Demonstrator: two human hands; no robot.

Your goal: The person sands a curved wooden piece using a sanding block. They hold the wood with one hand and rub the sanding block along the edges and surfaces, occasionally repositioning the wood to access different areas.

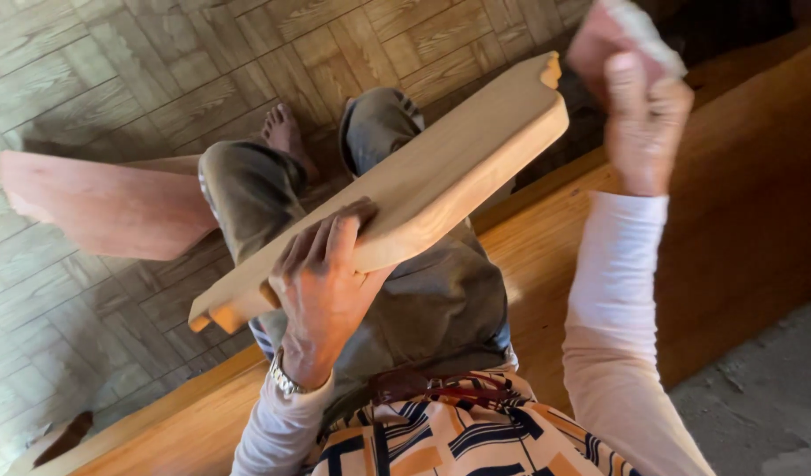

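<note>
Wooden board [423, 189]: a pale, shaped plank is lying slantwise across the person's lap, its notched end pointing up toward the far side and its lower end hanging past the knee [247, 185].
Left hand [322, 282]: it is curling over the board's near edge, fingers on the top face and thumb hidden beneath, so it is closed on the wood and steadying it.
Right hand [643, 119]: it is raised clear of the board, near the notched end, and is clenching a folded pinkish abrasive sheet [613, 35]; not touching the wood.
Risk 1: only 1 hand is bracing the plank; judged likely to pivot or slide off the lap if pressure is coming down on the unsupported far end.
Risk 2: the left fingers are resting on the top face, so a long stroke could be running into them.
Risk 3: a bare foot [282, 132] is sitting below the lower end; a dropped board could be landing on it.
Surroundings: a reddish wooden piece [106, 207] is lying behind the knee, and the person is sitting on an orange-brown bench [740, 229] over a parquet floor [115, 70].
Obstruction: nothing is standing between the right hand and the board.
</note>
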